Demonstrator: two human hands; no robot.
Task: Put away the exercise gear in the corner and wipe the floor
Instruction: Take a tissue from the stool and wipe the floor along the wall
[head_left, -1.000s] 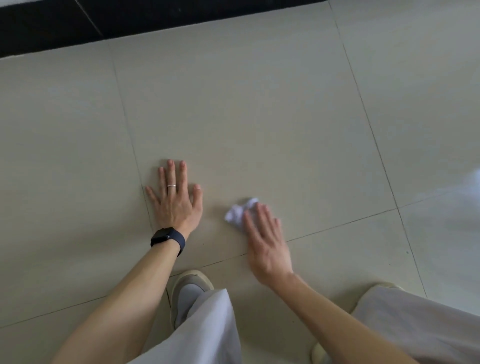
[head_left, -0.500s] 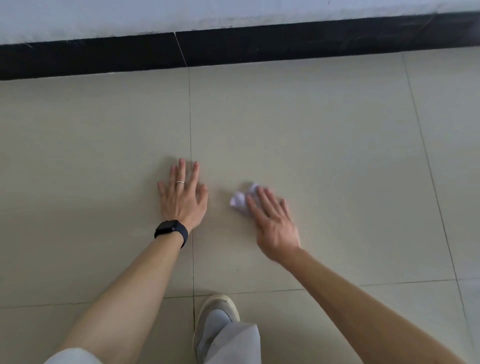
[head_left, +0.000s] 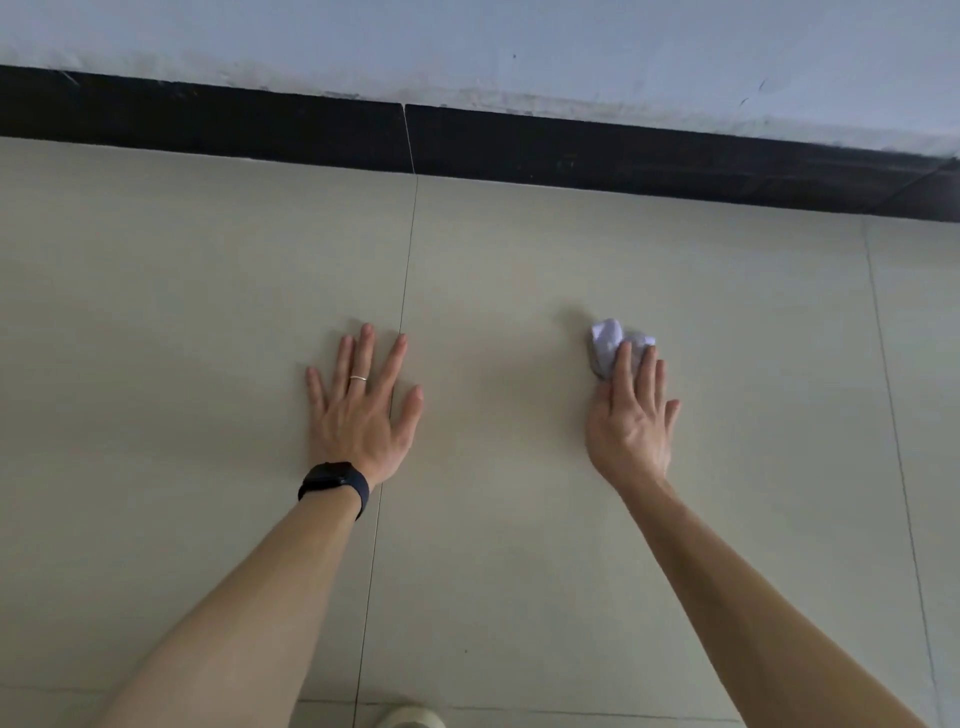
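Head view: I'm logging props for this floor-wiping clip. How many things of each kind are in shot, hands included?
hands: 2 (left hand, right hand)
white wad: 1
wristband: 1
ring: 1
shoe: 1
Total: 6

The left hand (head_left: 358, 415) lies flat on the floor (head_left: 519, 260) at centre left of the frame, fingers pointing toward the top edge, with a tile joint (head_left: 406, 286) passing under its thumb side. The right hand (head_left: 631, 415) lies at centre right, well apart from it, fingertips resting on a wad of tissue (head_left: 607, 339) just above them. A skirting strip (head_left: 519, 150) crosses the top, the wall (head_left: 467, 47) above it. A shoe toe (head_left: 410, 719) shows at the bottom edge, between the forearms.
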